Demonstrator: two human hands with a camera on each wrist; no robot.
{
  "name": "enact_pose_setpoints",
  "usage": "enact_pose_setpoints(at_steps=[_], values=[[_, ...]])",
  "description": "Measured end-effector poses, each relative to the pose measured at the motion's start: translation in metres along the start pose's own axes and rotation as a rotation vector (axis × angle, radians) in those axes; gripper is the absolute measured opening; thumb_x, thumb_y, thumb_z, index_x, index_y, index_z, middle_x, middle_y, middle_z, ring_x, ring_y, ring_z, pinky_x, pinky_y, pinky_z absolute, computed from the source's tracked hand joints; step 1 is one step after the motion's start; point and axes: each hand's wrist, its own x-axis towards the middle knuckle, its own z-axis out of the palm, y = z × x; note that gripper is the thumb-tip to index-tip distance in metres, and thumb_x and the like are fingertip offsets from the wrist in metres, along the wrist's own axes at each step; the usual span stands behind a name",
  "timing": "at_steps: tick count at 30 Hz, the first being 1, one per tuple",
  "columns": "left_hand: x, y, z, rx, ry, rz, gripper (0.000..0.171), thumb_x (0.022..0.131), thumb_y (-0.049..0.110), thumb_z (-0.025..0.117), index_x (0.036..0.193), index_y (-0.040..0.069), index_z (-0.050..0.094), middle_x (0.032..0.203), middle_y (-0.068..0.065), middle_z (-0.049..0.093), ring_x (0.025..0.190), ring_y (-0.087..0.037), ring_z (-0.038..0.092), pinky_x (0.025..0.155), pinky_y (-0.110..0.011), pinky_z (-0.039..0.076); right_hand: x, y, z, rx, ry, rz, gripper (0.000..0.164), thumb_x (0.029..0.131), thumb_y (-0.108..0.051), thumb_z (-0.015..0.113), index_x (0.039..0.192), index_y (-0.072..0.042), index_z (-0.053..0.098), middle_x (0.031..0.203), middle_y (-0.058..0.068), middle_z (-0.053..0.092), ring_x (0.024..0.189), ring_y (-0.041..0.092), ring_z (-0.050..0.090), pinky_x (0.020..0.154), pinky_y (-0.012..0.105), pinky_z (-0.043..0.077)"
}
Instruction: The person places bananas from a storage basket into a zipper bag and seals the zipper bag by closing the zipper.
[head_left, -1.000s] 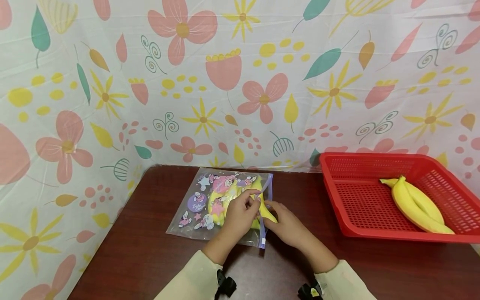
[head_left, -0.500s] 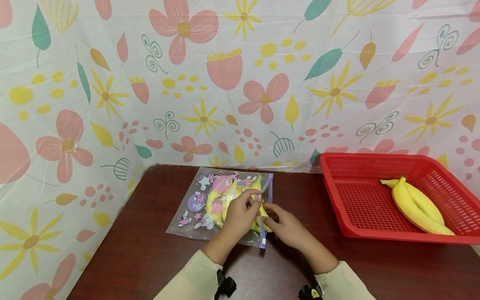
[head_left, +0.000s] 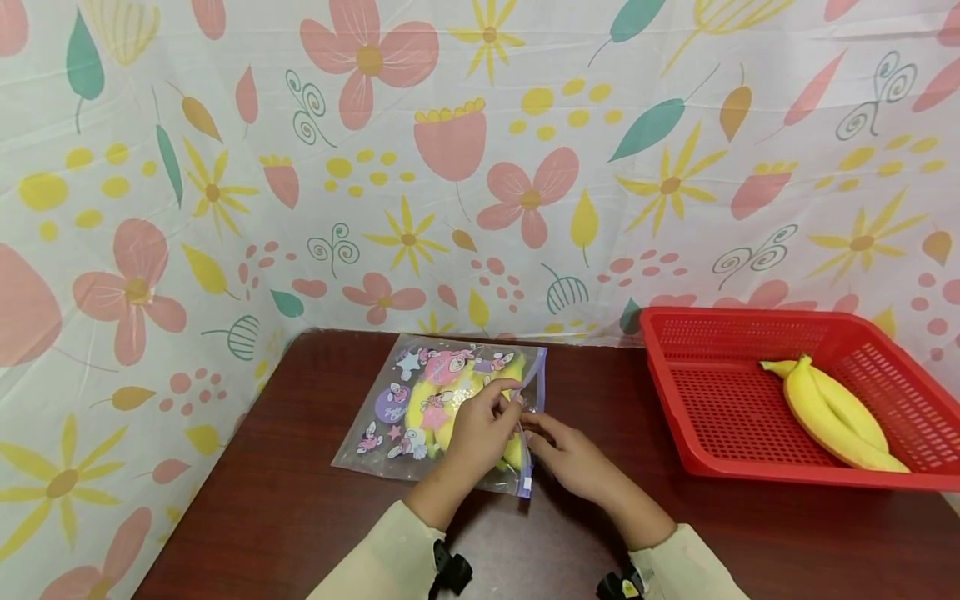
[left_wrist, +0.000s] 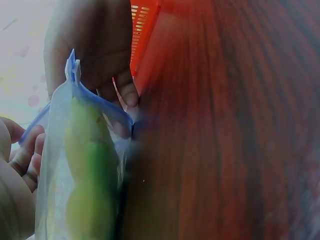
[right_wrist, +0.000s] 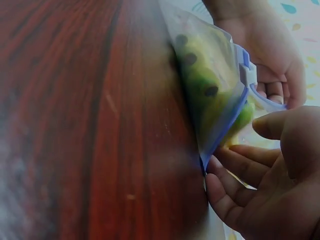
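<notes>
A clear zip bag (head_left: 367,417) printed with pink and purple cartoon figures lies on the table, its purple zip edge facing right. Yellow bananas (head_left: 420,404) with green tips fill it, seen through the plastic. My left hand (head_left: 478,429) pinches the upper lip of the bag's mouth and holds it raised. At the opening is my right hand (head_left: 570,457), fingertips by the lower lip. In the right wrist view its thumb (right_wrist: 272,125) stands apart from the fingers, close to a green banana tip (right_wrist: 244,117). The white slider (right_wrist: 248,75) sits at the near end of the zip.
To the right stands a red perforated plastic basket (head_left: 720,408) with a pair of bananas (head_left: 832,408) in it. A flower-print sheet (head_left: 525,125) hangs behind and to the left of the dark wooden table (head_left: 277,467).
The banana at the bag's mouth has slid left, fully inside. My right hand followed it slightly and its fingers have come off it. My left hand keeps its hold on the lip.
</notes>
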Motion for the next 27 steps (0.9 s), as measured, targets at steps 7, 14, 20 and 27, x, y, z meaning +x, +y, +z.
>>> enact_pose_setpoints(at_steps=[7, 14, 20, 27], values=[[0.0008, -0.0018, 0.0014, 0.008, 0.002, 0.011, 0.026, 0.095, 0.024, 0.057, 0.120, 0.022, 0.064, 0.068, 0.001, 0.063, 0.052, -0.008, 0.057, 0.042, -0.023, 0.044, -0.0012, -0.0004, 0.0006, -0.012, -0.030, -0.025, 0.040, 0.100, -0.020, 0.051, 0.140, -0.022, 0.050, 0.137, -0.001, 0.058, 0.129, 0.017, 0.051, 0.108, 0.046, 0.042], [0.0011, -0.0029, 0.0023, 0.017, 0.008, 0.005, 0.027, 0.095, 0.026, 0.056, 0.120, 0.023, 0.064, 0.064, 0.005, 0.061, 0.051, -0.008, 0.057, 0.043, -0.024, 0.044, -0.0033, -0.0007, 0.0027, -0.118, -0.042, -0.062, 0.046, 0.099, -0.013, 0.050, 0.144, -0.018, 0.046, 0.142, 0.004, 0.054, 0.132, 0.023, 0.048, 0.108, 0.049, 0.041], [0.0006, -0.0034, 0.0024, 0.024, 0.014, 0.017, 0.027, 0.095, 0.027, 0.056, 0.120, 0.022, 0.064, 0.064, 0.005, 0.062, 0.051, -0.008, 0.057, 0.044, -0.024, 0.045, -0.0054, -0.0009, 0.0023, -0.198, -0.051, -0.134, 0.049, 0.095, -0.005, 0.049, 0.144, -0.012, 0.047, 0.138, 0.006, 0.057, 0.123, 0.022, 0.055, 0.102, 0.044, 0.046], [0.0002, -0.0009, 0.0025, 0.016, 0.012, 0.023, 0.026, 0.095, 0.026, 0.057, 0.119, 0.021, 0.065, 0.064, 0.004, 0.062, 0.050, -0.006, 0.056, 0.043, -0.023, 0.044, -0.0065, 0.0002, 0.0030, -0.212, -0.073, -0.152, 0.052, 0.094, -0.002, 0.047, 0.145, -0.014, 0.046, 0.129, 0.004, 0.062, 0.115, 0.019, 0.056, 0.098, 0.039, 0.047]])
